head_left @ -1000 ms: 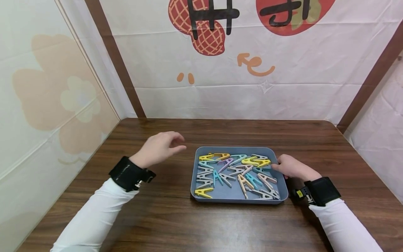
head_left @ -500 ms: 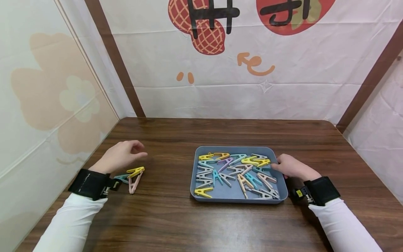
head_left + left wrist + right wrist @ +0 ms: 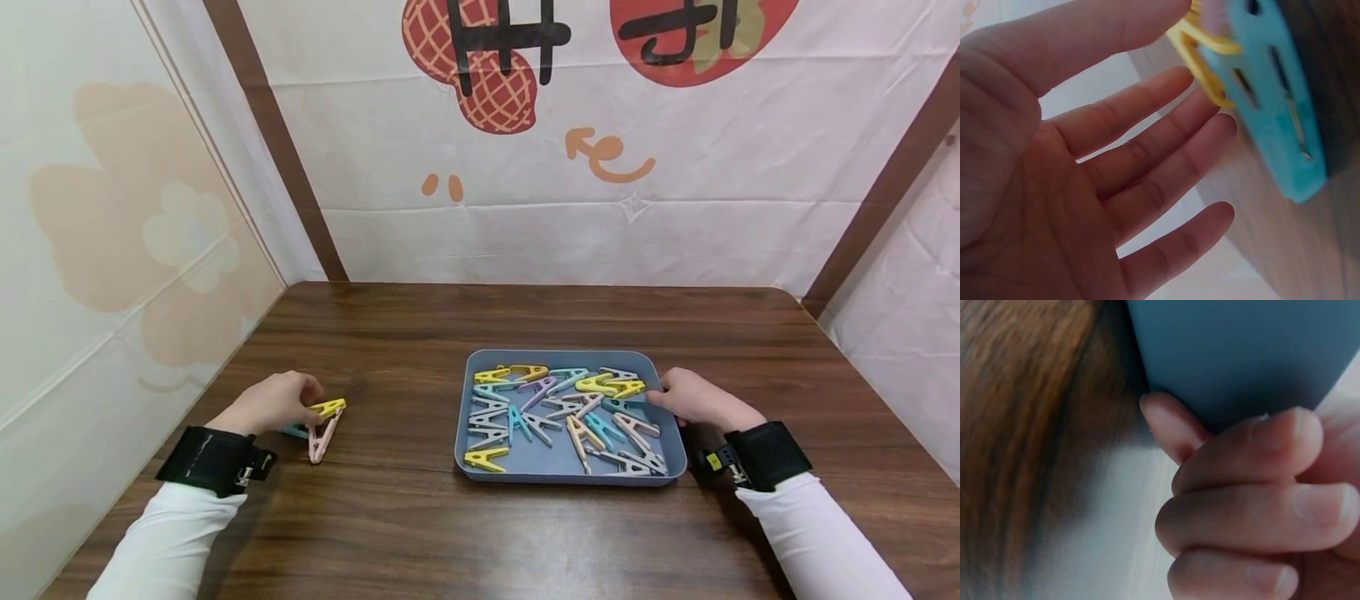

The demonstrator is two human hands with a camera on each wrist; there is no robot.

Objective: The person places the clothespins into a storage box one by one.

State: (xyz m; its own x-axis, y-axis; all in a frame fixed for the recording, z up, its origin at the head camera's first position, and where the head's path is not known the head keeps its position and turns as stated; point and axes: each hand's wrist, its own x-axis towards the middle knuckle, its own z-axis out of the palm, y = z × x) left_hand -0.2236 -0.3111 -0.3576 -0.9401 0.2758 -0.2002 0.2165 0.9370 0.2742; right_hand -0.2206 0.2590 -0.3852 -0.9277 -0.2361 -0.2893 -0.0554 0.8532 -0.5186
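Note:
On the left of the table, a yellow clothespin [image 3: 330, 407], a pink clothespin [image 3: 322, 439] and a teal clothespin [image 3: 1279, 100] lie bunched together. My left hand [image 3: 272, 402] reaches over this bunch, partly covering the teal one. In the left wrist view its fingers are spread and slightly bent, with the thumb tip right at the yellow clothespin and a gap between thumb and index finger. My right hand [image 3: 697, 396] grips the right edge of a blue-grey tray [image 3: 570, 478], thumb at the rim and fingers curled below against its outer wall.
Inside the tray lie many clothespins, such as a purple clothespin [image 3: 536, 392], a blue clothespin [image 3: 602, 429] and a grey clothespin [image 3: 489, 436]. Brown wood-grain table [image 3: 405, 533] stretches between the bunch and the tray. A white printed curtain [image 3: 562, 242] hangs behind.
My left hand has moved left from beside the tray, then down onto the bunch of clothespins, which first showed half a second ago. The right hand and tray stayed put.

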